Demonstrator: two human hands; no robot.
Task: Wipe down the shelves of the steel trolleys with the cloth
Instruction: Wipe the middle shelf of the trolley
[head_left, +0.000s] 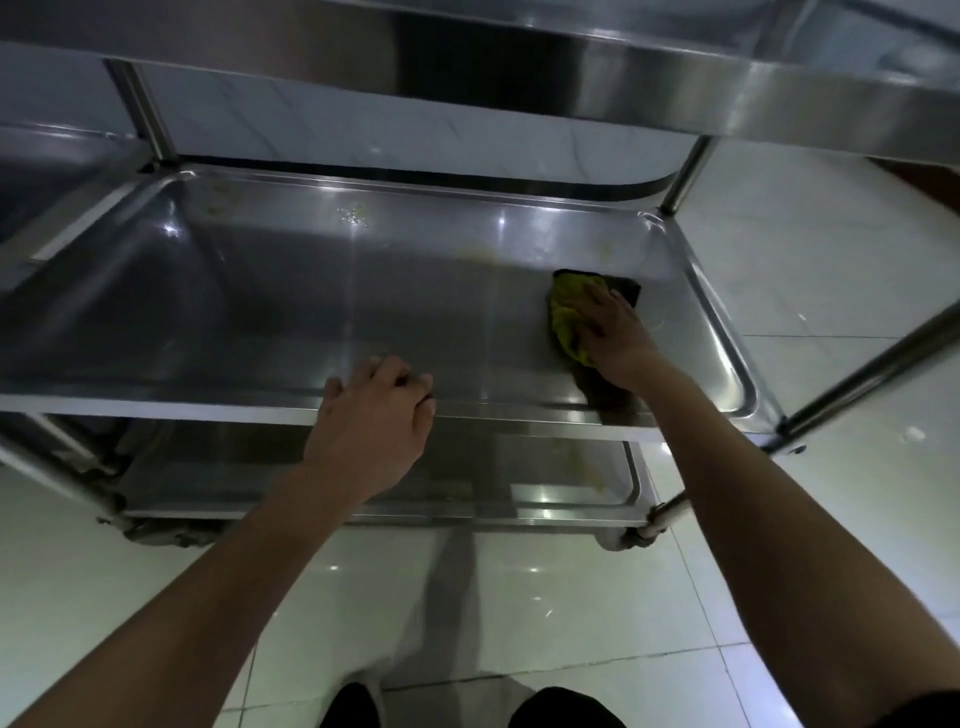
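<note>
The right hand (613, 332) presses flat, fingers spread, on the crumpled yellow-green cloth (566, 322) lying lengthwise front-to-back near the glossy steel middle shelf's (311, 291) right end, while the left hand (374, 415) curls over its front rim.

Middle shelf (322, 291) is bounded by a raised rim all round; access is capped above by the top shelf (675, 73). Front edge is open between corner posts (685, 171). Right end is taken up by the cloth (566, 317) under the right hand (615, 338); the front rim mid-span is gripped by the left hand (374, 415). Bottom shelf (519, 483) is reached only through a narrow gap.
</note>
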